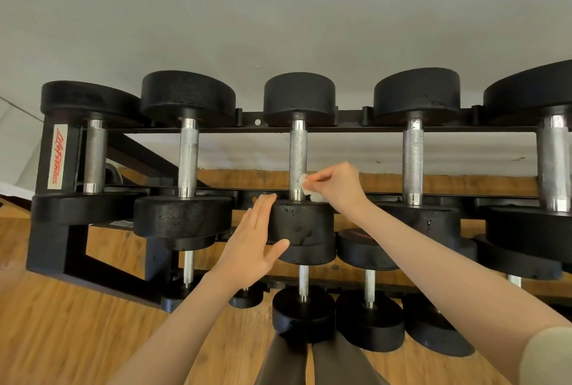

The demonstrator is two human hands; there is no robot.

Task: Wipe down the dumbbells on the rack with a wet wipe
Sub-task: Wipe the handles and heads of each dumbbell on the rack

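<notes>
On the rack's [387, 129] top tier, right-hand fingers [322, 179] pinch a crumpled white wipe [305, 182] against the knurled chrome handle [298, 152]; left-hand fingers [263, 211] lie flat on its round black head [305, 223].

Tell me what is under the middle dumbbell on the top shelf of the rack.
Under the middle dumbbell, a smaller dumbbell sits on the lower shelf, its steel handle and near black head visible. Its far head is mostly covered by the upper dumbbell. Wooden floor lies below.

A grey wall [278, 7] rises behind; wooden floor [62, 338] spreads below.
</notes>
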